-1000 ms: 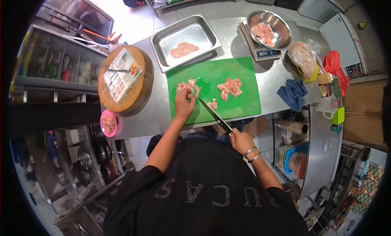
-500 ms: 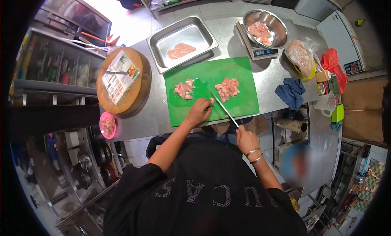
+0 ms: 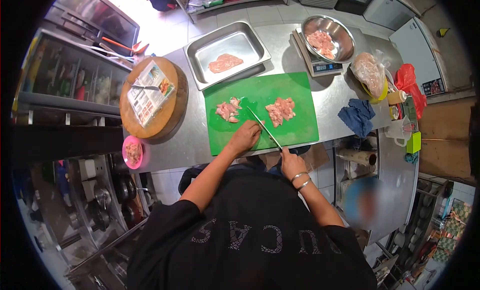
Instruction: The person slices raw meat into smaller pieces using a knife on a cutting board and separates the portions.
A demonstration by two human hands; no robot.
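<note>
My right hand [image 3: 292, 165] is wrapped around the handle of a long knife [image 3: 264, 128], its blade slanting up and left over the green cutting board [image 3: 300, 132]. Beside the blade, my left hand [image 3: 246, 135] presses down with curled fingers on a small piece of raw meat [image 3: 262, 122], mostly hidden. One pile of raw pink meat, likely chicken [image 3: 228, 111], lies beyond my left hand. A second pile of cut pieces [image 3: 281, 111] lies to the right of the blade.
A steel tray [image 3: 192, 65] with one flat meat piece stands behind the board. Back right, a steel bowl [image 3: 345, 32] of meat sits on a scale [image 3: 326, 68]. A round wooden block [image 3: 132, 117], a pink bowl [image 3: 126, 159] and a blue cloth [image 3: 356, 116] flank the board.
The knife and my right hand have shifted left, bringing the blade across the fingertips of my left hand. My left hand has stayed nearly in place.
</note>
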